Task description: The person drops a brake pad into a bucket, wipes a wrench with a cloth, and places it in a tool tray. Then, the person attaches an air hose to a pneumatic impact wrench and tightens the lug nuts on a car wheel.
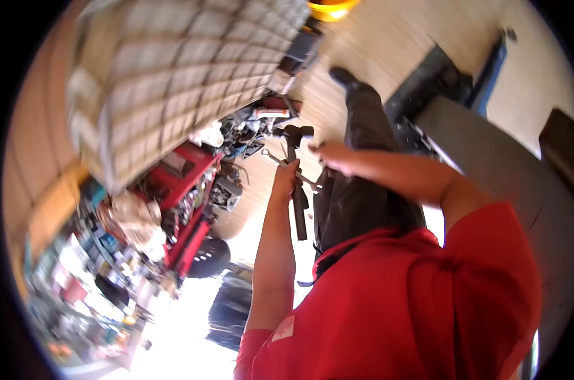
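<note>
My left hand [287, 177] is closed around a hammer [300, 218] with a dark head and a dark handle, the head pointing away from me. In the same grip a combination wrench [275, 159] lies across the hammer; its ring end sticks out to the left and its open end to the right. Just right of the hammer head is my right hand [335, 157], fingers curled in. A small dark spot shows at its fingertips, too blurred to name. The two hands are apart, in front of my dark trousers.
A red tool cart [184, 174] with many tools stands at the left, beside a cluttered bench [103, 278]. Above it is a large grid-patterned panel [192, 69]. At the right is a grey curved surface [489, 145]. A yellow container [333, 9] stands far ahead.
</note>
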`<state>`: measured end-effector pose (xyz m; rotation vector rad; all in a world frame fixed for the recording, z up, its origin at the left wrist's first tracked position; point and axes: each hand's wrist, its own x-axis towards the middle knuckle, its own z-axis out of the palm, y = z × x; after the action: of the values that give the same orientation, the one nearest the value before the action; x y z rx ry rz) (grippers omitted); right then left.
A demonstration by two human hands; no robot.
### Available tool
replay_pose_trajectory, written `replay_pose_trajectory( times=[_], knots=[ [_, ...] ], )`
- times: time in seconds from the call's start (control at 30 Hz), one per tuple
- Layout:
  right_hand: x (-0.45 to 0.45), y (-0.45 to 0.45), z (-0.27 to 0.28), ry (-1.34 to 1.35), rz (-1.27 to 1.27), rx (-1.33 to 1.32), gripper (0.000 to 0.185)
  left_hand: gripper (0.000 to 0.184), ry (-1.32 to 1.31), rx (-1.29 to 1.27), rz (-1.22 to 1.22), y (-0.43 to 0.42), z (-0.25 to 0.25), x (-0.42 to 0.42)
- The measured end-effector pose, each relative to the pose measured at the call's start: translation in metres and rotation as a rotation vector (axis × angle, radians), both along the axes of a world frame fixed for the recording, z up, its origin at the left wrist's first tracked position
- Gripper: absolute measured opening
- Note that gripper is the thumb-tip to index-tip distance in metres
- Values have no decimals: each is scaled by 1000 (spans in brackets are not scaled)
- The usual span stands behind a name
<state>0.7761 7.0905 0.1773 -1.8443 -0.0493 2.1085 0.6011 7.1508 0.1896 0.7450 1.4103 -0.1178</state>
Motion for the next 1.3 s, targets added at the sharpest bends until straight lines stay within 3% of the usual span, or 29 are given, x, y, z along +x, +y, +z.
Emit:
replay_pose_trajectory(
  times=[0.03,0.1,0.13,0.17,0.2,0.23,0.33,0.4,0.43,0.5,0.53,0.6,0.63,0.67,0.7,0.73,0.8,0.87,0.9,0.93,0.97,1.03,1.1,1.13,1.2,1.27,1.3],
  knots=[
    [-2,-1,13,123,-8,3,50,26,-1,18,16,-5,17,4],
    [-67,-22,54,287,116,4,56,27,43,-6,431,-17,23,-24],
    [-68,-20,76,289,156,-3,60,28,18,11,462,-22,22,-35],
    [-111,-33,120,55,350,190,53,28,100,42,567,-49,8,-80],
    [-146,-34,115,17,358,195,47,29,95,121,593,-57,-5,-112],
    [-110,-44,103,65,302,208,43,29,180,220,557,-63,-5,-78],
    [-159,-49,110,298,219,108,35,32,296,203,664,-79,5,-129],
    [-200,-51,111,214,428,107,23,29,156,206,940,-103,-2,-168],
    [-193,-58,75,223,443,128,20,27,140,221,1025,-109,-26,-162],
    [-240,-69,80,48,701,283,17,27,7,25,1263,-136,-10,-215],
    [-240,-73,63,26,716,309,16,22,54,-3,1244,-135,-14,-215],
    [-267,-52,76,82,679,198,15,19,-93,-13,1576,-149,4,-262],
    [-263,-49,57,144,653,131,16,19,-113,17,1537,-151,-4,-261],
    [-284,-32,69,157,641,8,14,18,-36,118,1540,-160,24,-298],
    [-306,-21,52,182,593,-125,12,19,-123,108,1506,-173,29,-329],
    [-330,-7,-6,192,451,-219,10,19,-137,61,1545,-184,40,-358],
    [-338,32,9,166,347,-242,10,14,-176,75,1567,-208,34,-373],
    [-352,87,-31,171,234,-261,10,19,-189,78,1637,-239,19,-392],
    [-353,101,-55,210,212,-230,9,18,-178,65,1637,-257,14,-396],
    [-376,144,-57,98,182,-204,10,19,-9,-75,1851,-255,19,-406],
    [-384,167,-49,22,148,-133,10,18,-70,1,1796,-275,5,-410],
    [-396,250,-62,42,113,38,10,13,-247,-10,1938,-290,-9,-407],
    [-405,274,-32,-111,173,160,12,13,-179,-13,1931,-271,-4,-394],
    [-383,331,-104,143,189,47,15,12,-168,-15,1978,-260,4,-387],
    [-391,324,-139,24,233,149,17,11,-305,25,2013,-212,8,-384],
    [-376,339,-147,-566,1387,448,25,10,-486,86,2060,-170,17,-380],
    [-385,319,-119,-592,1536,458,27,11,-601,169,2034,-149,22,-379]
  ],
)
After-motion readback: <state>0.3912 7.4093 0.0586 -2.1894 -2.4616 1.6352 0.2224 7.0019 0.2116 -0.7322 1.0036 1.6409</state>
